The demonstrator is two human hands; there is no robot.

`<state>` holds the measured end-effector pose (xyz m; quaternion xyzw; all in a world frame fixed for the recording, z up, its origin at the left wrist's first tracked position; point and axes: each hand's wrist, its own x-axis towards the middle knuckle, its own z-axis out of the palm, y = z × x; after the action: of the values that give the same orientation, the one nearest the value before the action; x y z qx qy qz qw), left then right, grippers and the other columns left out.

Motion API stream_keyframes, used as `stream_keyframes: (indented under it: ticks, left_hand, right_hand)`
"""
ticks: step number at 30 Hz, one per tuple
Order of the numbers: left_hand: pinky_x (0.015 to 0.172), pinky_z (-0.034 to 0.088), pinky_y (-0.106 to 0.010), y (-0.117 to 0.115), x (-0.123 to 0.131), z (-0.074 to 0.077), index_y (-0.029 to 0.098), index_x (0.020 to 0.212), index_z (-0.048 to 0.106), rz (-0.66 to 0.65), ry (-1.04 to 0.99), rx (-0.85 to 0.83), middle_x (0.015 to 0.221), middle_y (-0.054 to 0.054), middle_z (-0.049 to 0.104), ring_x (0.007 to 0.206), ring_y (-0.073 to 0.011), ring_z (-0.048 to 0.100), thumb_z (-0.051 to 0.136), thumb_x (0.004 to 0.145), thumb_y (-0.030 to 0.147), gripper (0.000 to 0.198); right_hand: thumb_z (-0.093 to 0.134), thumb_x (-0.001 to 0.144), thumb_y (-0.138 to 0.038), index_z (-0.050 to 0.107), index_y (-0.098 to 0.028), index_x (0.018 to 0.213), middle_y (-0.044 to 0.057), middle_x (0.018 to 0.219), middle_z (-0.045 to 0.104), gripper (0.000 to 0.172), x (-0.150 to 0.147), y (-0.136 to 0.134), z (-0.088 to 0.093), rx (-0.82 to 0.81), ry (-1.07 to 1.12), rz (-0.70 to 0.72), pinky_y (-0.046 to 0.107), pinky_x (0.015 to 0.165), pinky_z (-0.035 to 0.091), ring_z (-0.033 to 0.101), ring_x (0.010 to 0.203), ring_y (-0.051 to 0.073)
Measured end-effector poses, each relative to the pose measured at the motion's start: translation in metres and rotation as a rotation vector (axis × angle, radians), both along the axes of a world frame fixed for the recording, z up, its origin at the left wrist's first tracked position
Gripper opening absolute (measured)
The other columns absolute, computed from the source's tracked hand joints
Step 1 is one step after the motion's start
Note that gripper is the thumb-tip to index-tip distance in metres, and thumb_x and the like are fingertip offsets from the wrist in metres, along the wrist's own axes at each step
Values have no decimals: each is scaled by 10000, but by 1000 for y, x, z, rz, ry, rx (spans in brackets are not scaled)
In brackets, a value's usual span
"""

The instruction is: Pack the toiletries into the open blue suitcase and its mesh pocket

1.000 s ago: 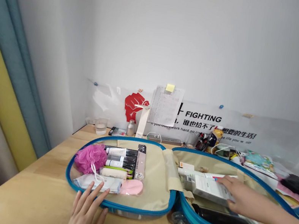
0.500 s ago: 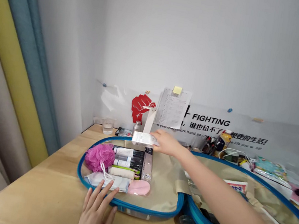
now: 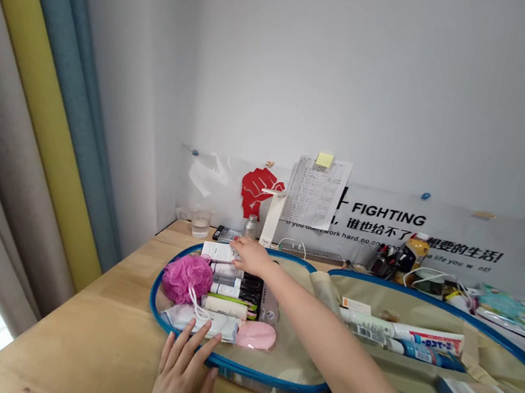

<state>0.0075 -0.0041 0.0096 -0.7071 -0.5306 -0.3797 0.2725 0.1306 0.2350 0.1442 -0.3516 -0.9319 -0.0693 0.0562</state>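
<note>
- Currently right hand (image 3: 252, 257) grips white box (image 3: 219, 252) at suitcase (image 3: 275, 380) far edge, above pink sponge (image 3: 188, 277).
- Left hand (image 3: 181, 382) spread flat, fingers on suitcase near rim, table (image 3: 87, 355) below.

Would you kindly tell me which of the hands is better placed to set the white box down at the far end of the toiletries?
The right hand, probably: it already holds the white box there, above the pink bath pouf. The left hand lies flat on the case's near rim.

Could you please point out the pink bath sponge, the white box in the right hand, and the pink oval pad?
pink bath sponge (image 3: 187, 277), head view, middle of the mesh ball.
white box (image 3: 218, 252), head view, its top face.
pink oval pad (image 3: 256, 336), head view, its centre.
</note>
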Motion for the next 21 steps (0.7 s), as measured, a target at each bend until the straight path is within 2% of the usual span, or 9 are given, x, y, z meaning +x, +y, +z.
stream_keyframes:
  ticks: [7,10,12,15,18,21]
  left_hand:
    - [1199,114,-366,0,1,3,190,1293,558,-25,-18,-15,1368,-74,587,1462,-191,246,485,887,160,414]
    - [1197,116,-359,-1,2,5,196,1278,562,-25,-25,-11,1356,-71,596,1465,-187,239,482,891,161,396]
    - [1196,121,-366,-1,2,6,203,1279,558,-27,-31,-10,1353,-69,598,1464,-189,244,478,895,164,394]
    - [1198,121,-367,-2,2,8,205,1286,549,-40,-42,-14,1357,-72,594,1468,-185,237,475,897,162,399]
    - [1204,102,-358,-2,2,9,195,1284,549,-63,-51,-13,1357,-81,591,1477,-176,213,474,897,164,396]
    - [1209,89,-355,-2,1,8,199,1294,539,-77,-56,-7,1346,-83,598,1483,-168,195,480,894,175,405]
  right_hand:
    - [586,908,-379,538,-187,1290,99,1336,546,431,-1,-1,-6,-68,46,37,484,987,484,559,1177,232]
    - [598,899,-383,530,-191,1309,103,1386,517,458,2,-5,4,-99,77,37,511,1027,449,528,1233,248]
    - [591,899,-373,508,-191,1344,116,1425,494,488,15,-5,18,-111,111,9,505,1064,415,493,1286,256]
    - [529,917,-364,487,-190,1389,132,1451,486,505,61,-3,49,-116,165,-78,431,1105,379,455,1338,239]
    - [455,929,-382,516,-191,1374,116,1381,565,487,132,-6,77,-131,177,-196,375,1078,403,532,1263,214]
    - [435,913,-404,601,-215,1282,83,1253,663,447,210,-20,83,-183,134,-322,348,964,486,631,1114,210]
